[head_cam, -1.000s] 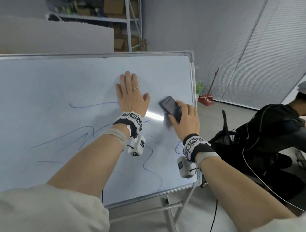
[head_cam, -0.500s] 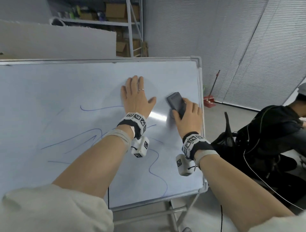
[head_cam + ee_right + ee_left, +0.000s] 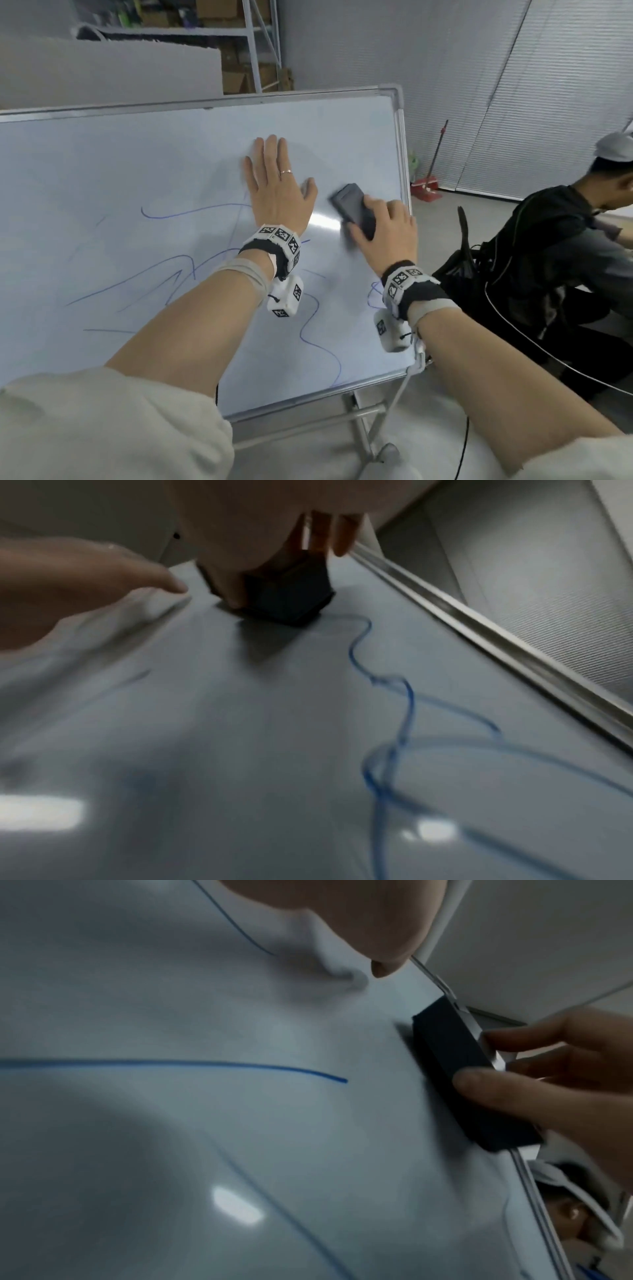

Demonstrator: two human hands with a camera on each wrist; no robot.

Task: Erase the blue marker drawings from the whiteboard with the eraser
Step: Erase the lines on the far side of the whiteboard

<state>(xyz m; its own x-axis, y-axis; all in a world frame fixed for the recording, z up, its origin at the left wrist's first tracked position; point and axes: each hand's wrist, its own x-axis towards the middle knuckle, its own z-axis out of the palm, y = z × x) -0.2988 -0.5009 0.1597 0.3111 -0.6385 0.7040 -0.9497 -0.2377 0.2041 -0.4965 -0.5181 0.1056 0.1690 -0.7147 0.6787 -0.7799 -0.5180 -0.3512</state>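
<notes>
A tilted whiteboard (image 3: 102, 178) carries several blue marker lines (image 3: 191, 214), (image 3: 178, 1064), (image 3: 404, 704) across its middle and lower right. My left hand (image 3: 277, 192) lies flat on the board with straight fingers, its thumb (image 3: 387, 934) toward the eraser. My right hand (image 3: 383, 233) grips a dark eraser (image 3: 352, 209), (image 3: 459, 1074), (image 3: 291, 596) pressed on the board near its right edge, thumb on one side and fingers on the other. A looping blue line lies just below the eraser in the right wrist view.
The board's metal frame (image 3: 399, 144) runs close to the eraser on the right. A seated person in black (image 3: 555, 267) is right of the board. Shelving with boxes (image 3: 239, 44) stands behind, a red dustpan (image 3: 426, 186) by the blinds, the stand's legs (image 3: 363, 428) below.
The eraser and my right hand slid up the board's right side and then back down a little. The view shifted slightly. My left hand stayed flat on the board.
</notes>
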